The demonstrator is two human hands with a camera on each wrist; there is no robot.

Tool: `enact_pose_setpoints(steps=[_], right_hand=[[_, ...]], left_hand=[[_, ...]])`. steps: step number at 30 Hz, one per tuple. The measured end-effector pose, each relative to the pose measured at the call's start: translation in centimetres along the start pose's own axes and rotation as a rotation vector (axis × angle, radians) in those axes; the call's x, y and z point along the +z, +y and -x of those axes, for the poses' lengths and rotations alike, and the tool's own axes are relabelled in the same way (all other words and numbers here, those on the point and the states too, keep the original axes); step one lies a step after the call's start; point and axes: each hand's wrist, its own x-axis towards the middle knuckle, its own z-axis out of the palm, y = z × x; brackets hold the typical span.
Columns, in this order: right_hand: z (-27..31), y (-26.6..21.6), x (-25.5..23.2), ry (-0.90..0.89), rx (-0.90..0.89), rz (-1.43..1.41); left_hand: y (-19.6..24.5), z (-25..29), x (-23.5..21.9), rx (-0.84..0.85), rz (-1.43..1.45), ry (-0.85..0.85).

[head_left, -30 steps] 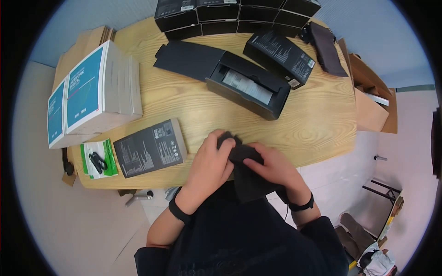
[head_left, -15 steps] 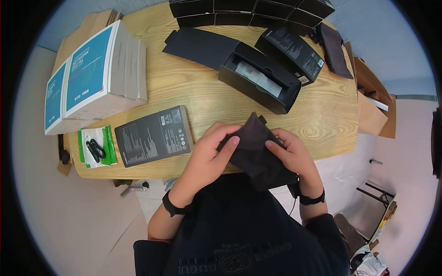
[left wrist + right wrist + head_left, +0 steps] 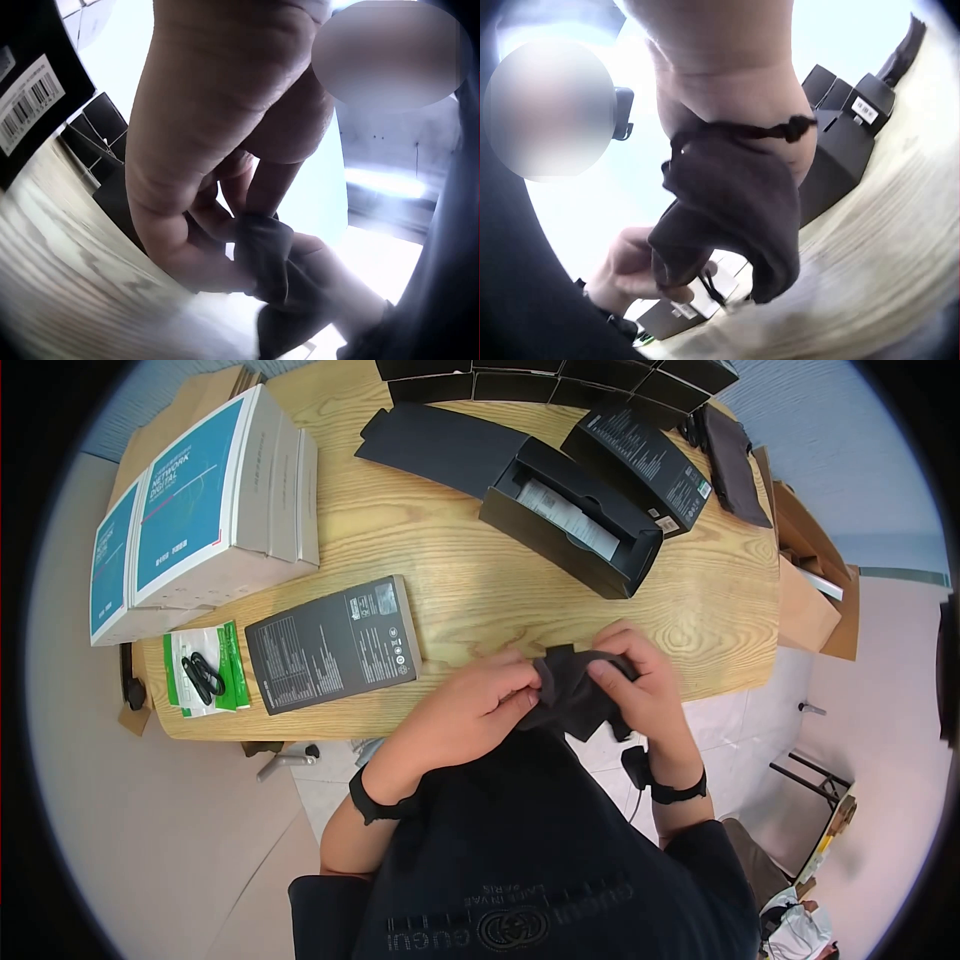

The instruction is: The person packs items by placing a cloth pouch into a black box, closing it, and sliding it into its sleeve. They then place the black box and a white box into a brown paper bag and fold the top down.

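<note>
A dark drawstring pouch [image 3: 572,688] is held bunched between both hands above the table's front edge, close to the person's shirt. The left hand [image 3: 478,705] pinches its left side between thumb and fingers. On the other side, the right hand [image 3: 645,678] grips the cloth, thumb on top. In the right wrist view the pouch [image 3: 731,195] hangs in folds, with a knotted black cord [image 3: 799,127] by the hand. The left wrist view shows a folded bit of the cloth [image 3: 264,244] at the left fingertips. The pouch's inside is hidden.
An opened black box [image 3: 555,540] with a white paper inside lies beyond the hands, beside a closed black box [image 3: 640,465]. A grey printed box [image 3: 335,645] and a green-white bag [image 3: 240,670] with a black cable [image 3: 203,675] sit left. Blue-topped boxes [image 3: 190,490] stand behind.
The pouch was crumpled, then spread out between both hands, and is now bunched up again. Both hands have shifted rightward in the head view, which has itself moved slightly.
</note>
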Motion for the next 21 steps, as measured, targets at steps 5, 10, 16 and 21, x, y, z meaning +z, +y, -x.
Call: enact_pose_setpoints(steps=[5,10,16,21], right_hand=[[0.5,0.3,0.2,-0.189,0.394,-0.178],[0.5,0.1,0.4,-0.108,0.360,-0.344],[0.5,0.3,-1.5,-0.292,0.446,-0.385],[0.2,-0.1,-1.0,-0.408,0.366,-0.172]], left_hand=[[-0.6,-0.2,0.2,-0.023,0.032,0.152],[1.3,-0.2,0.1,-0.289,0.344,0.172],[0.3,0.1,-0.5,-0.285,0.227,0.066],[-0.6,0.0,0.0,-0.188,0.233,0.125]])
